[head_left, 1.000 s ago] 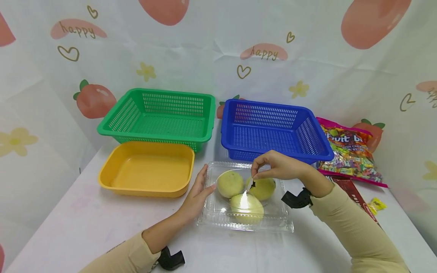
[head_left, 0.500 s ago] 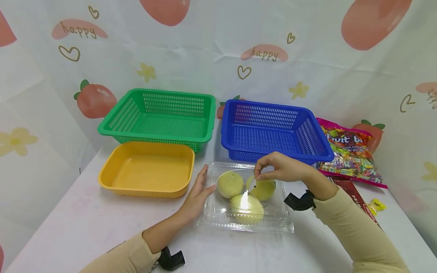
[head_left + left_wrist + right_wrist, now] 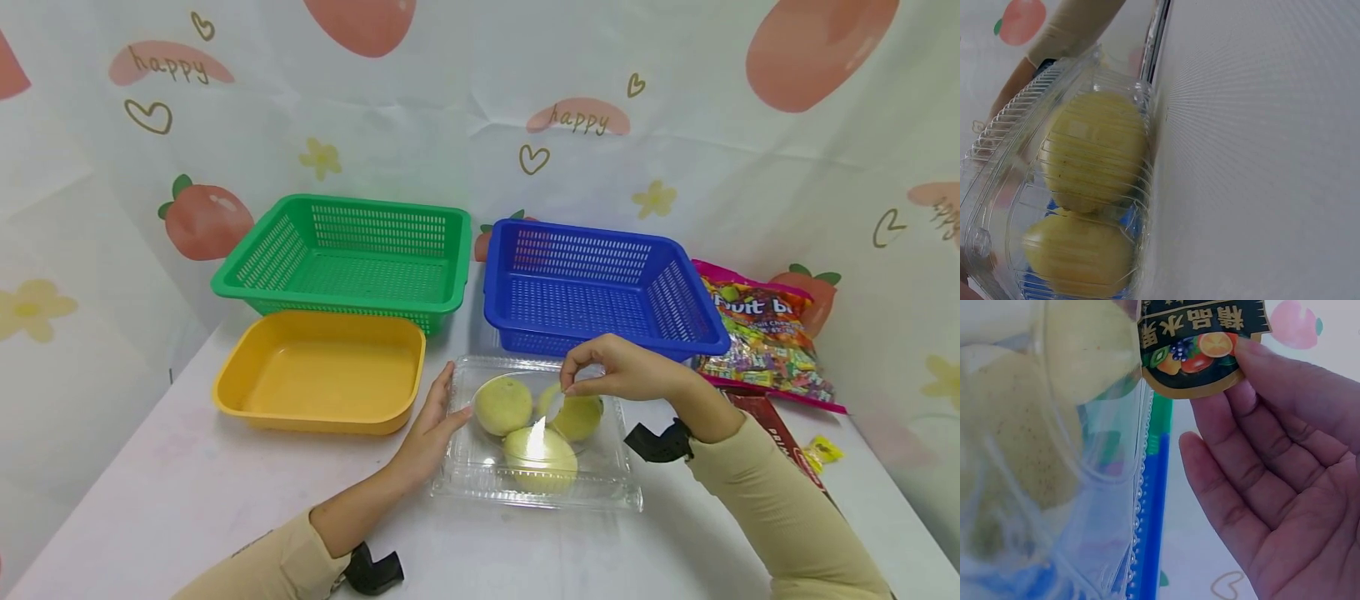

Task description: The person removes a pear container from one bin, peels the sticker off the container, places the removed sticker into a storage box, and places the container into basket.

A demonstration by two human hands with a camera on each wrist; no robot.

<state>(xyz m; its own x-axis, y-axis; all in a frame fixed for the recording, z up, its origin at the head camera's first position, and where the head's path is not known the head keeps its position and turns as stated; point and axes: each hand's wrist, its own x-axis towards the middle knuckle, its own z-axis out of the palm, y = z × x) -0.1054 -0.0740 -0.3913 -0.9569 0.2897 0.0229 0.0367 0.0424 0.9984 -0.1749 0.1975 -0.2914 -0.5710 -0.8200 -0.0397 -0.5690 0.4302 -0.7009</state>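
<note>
A clear plastic clamshell box (image 3: 480, 479), its lid down, stands on the table with three round yellow-green fruits (image 3: 504, 406) inside. My left hand (image 3: 423, 437) lies along the box's left side, fingers straight and thumb on the lid. Above the lid's right part, my right hand (image 3: 626, 368) pinches a small label (image 3: 1191, 359) by its edge between thumb and fingers. The label is dark with a gold border and a fruit picture. In the right wrist view it hangs beside the lid; whether part of it sticks to the lid, I cannot tell.
A yellow tub (image 3: 322, 417) stands left of the box. Behind are a green basket (image 3: 352, 304) and a blue basket (image 3: 607, 337). To the right lie a candy bag (image 3: 765, 333), a dark red package (image 3: 776, 433) and a small yellow packet (image 3: 822, 451).
Over the last second my right hand has shifted slightly right and turned, so the label's dark part no longer shows in the head view. The left hand and box have stayed put.
</note>
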